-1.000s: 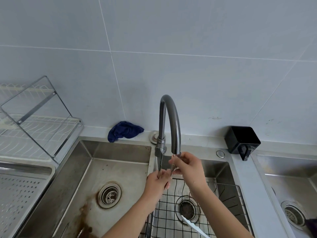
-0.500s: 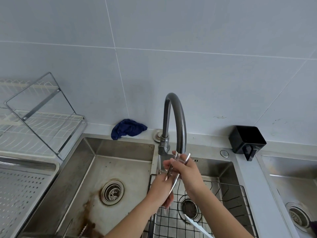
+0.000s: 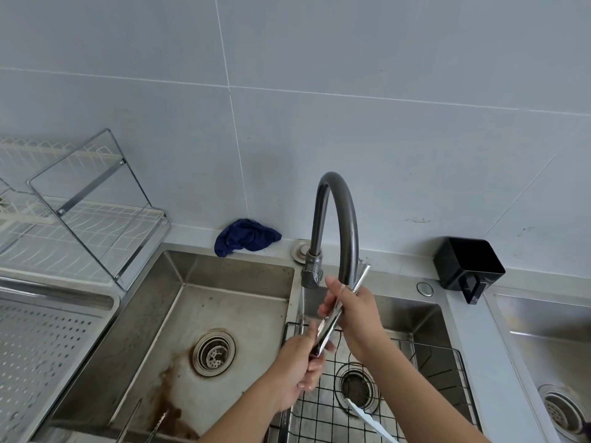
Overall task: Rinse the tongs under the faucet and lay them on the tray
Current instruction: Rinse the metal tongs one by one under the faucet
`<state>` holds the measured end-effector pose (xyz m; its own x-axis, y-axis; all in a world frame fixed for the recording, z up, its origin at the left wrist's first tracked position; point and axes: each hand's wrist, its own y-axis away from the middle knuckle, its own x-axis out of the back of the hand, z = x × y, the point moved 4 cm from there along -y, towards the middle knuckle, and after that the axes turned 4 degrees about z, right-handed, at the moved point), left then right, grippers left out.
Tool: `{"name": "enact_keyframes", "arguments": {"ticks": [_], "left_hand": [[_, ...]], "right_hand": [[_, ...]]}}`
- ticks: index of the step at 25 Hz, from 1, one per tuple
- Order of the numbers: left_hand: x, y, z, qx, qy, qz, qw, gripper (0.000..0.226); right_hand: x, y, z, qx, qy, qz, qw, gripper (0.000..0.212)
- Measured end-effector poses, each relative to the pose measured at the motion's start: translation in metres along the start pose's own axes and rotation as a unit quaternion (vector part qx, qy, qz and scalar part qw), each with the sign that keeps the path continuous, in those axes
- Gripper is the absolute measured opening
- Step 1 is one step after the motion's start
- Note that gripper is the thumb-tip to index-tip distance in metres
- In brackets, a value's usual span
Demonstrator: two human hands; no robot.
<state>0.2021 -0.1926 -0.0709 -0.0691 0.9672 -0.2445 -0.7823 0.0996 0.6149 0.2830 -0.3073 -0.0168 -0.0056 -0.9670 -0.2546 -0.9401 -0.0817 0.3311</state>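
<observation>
**Tongs at the spout, tray waiting off to the left**

Both hands are on the tongs (image 3: 329,327). They slant across the back of the right-hand basin, with the upper end poking up just beside the mouth of the faucet (image 3: 350,225) and the lower end down over the wire rack (image 3: 415,362).

The right hand (image 3: 355,311) has its grip closed round the upper half, close under the spout. The left hand (image 3: 297,369) has its grip curled round the lower end. Each grip is clamped on the tongs. A thin bright streak runs down near the faucet's base, but I can't say for certain that it is running water.

This looks to me like the rinsing step, with the laying-down not yet begun. The perforated tray (image 3: 41,353) sits well apart, on the tabletop past the left basin (image 3: 224,298).

The next move calls for lifting the tongs clear of the spout and carrying them leftward over that basin. One hand could probably do it, holding firmly because the metal may be wet and slick. They then need to be set down flat on the tray, not dropped onto it.
</observation>
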Motion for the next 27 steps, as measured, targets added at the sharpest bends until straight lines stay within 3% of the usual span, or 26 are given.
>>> {"name": "enact_keyframes", "arguments": {"ticks": [2, 5, 8, 9, 10, 12, 13, 15, 18, 22, 25, 27], "left_hand": [[0.007, -0.005, 0.001, -0.017, 0.024, 0.07, 0.997, 0.05], [0.014, -0.006, -0.006, -0.054, -0.038, 0.14, 0.988, 0.044], [0.014, -0.001, -0.012, -0.12, -0.134, 0.152, 0.972, 0.034], [0.014, 0.001, -0.013, -0.169, -0.22, 0.154, 0.948, 0.03], [0.015, 0.003, -0.014, -0.231, -0.341, 0.164, 0.896, 0.027], [0.015, 0.009, -0.023, -0.343, -0.53, 0.159, 0.759, 0.022], [0.015, 0.009, -0.033, -0.345, -0.595, 0.138, 0.713, 0.022], [0.019, 0.006, -0.056, -0.295, -0.682, 0.095, 0.662, 0.026], [0.023, 0.005, -0.073, -0.289, -0.716, 0.073, 0.631, 0.032], [0.023, 0.005, -0.075, -0.303, -0.724, 0.086, 0.614, 0.032], [0.029, 0.007, -0.079, -0.319, -0.744, 0.093, 0.58, 0.027], [0.033, 0.007, -0.079, -0.323, -0.757, 0.104, 0.558, 0.017]], "right_hand": [[-0.003, 0.0, 0.003, 0.02, 0.001, 0.065, 0.998, 0.024], [-0.014, 0.004, 0.008, 0.041, 0.094, 0.055, 0.993, 0.035], [-0.014, 0.003, 0.008, 0.05, 0.203, 0.045, 0.977, 0.051], [-0.011, 0.002, 0.008, 0.051, 0.242, 0.057, 0.967, 0.059], [-0.009, 0.002, 0.009, 0.048, 0.275, 0.073, 0.958, 0.063], [-0.006, 0.003, 0.01, 0.04, 0.312, 0.079, 0.946, 0.063], [-0.007, 0.004, 0.011, 0.037, 0.309, 0.067, 0.948, 0.062], [-0.01, 0.005, 0.011, 0.025, 0.262, 0.044, 0.964, 0.057], [-0.011, -0.001, 0.007, 0.016, 0.276, 0.061, 0.959, 0.058], [-0.01, -0.002, -0.004, 0.052, 0.432, 0.071, 0.898, 0.064], [-0.017, 0.006, 0.0, 0.08, 0.601, -0.003, 0.796, 0.066], [-0.016, 0.009, 0.004, 0.101, 0.627, -0.02, 0.772, 0.067]]}}
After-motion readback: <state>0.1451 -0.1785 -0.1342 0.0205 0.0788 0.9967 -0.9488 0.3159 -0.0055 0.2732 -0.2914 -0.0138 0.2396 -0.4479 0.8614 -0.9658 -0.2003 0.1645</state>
